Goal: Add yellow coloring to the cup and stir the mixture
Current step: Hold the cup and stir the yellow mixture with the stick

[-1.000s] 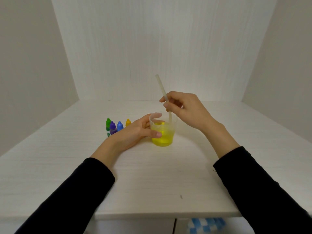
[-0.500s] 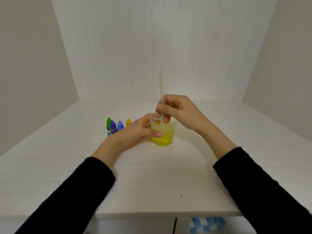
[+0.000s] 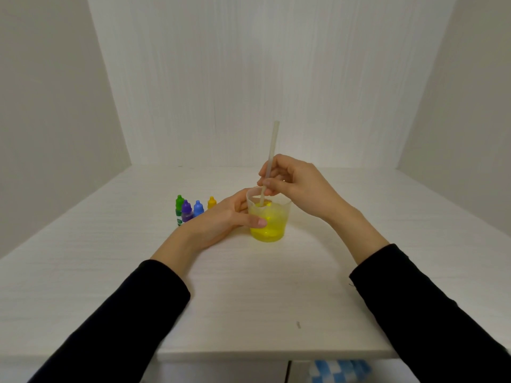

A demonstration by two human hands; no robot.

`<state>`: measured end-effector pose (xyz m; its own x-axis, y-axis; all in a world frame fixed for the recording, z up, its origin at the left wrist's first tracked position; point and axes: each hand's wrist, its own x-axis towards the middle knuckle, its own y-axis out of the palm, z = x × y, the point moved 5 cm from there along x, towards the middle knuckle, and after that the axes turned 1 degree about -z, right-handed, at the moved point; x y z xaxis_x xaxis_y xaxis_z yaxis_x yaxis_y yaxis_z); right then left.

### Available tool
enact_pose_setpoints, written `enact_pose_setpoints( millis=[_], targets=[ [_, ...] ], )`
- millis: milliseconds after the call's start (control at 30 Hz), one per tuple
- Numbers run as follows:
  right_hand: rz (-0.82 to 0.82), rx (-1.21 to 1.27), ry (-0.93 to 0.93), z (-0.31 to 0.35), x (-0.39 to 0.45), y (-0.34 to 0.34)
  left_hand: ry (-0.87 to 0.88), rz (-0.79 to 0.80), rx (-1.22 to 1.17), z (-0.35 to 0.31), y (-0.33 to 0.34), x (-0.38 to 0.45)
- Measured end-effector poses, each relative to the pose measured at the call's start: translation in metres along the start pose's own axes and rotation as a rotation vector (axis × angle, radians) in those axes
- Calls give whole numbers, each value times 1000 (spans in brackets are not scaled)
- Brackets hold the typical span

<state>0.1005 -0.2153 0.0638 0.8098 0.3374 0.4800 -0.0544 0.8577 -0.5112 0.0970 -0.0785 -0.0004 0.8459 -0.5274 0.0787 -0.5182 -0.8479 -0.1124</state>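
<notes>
Counter (image 3: pixel 249 294) room's wide open around your clear cup (image 3: pixel 269 217) of yellow liquid; left hand (image 3: pixel 221 221) grips it, right hand (image 3: pixel 298 186) pinches the straw (image 3: pixel 272 145) dipped in.

bare white-walled booth (image 3: pixel 276 78); white tabletop (image 3: pixel 249 294); staged recording setup

Stick (image 3: pixel 269 164) stands in cup (image 3: pixel 269 217); bottles (image 3: pixel 193 211) left of cup.

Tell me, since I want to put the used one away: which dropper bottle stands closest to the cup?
The yellow-capped bottle, rightmost of the four, just behind the left hand holding the cup. Green, purple and blue stand farther left.
</notes>
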Motion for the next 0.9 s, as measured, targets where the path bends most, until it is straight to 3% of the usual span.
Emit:
enact_pose_setpoints(
  millis=[533,900],
  targets=[
    [-85,-235,-22,4,-3,-17,-38,-33,-27,3,-2,0],
    [38,-24,-5,18,-11,-5,-2,-8,9,0,-1,-1]
  ],
)
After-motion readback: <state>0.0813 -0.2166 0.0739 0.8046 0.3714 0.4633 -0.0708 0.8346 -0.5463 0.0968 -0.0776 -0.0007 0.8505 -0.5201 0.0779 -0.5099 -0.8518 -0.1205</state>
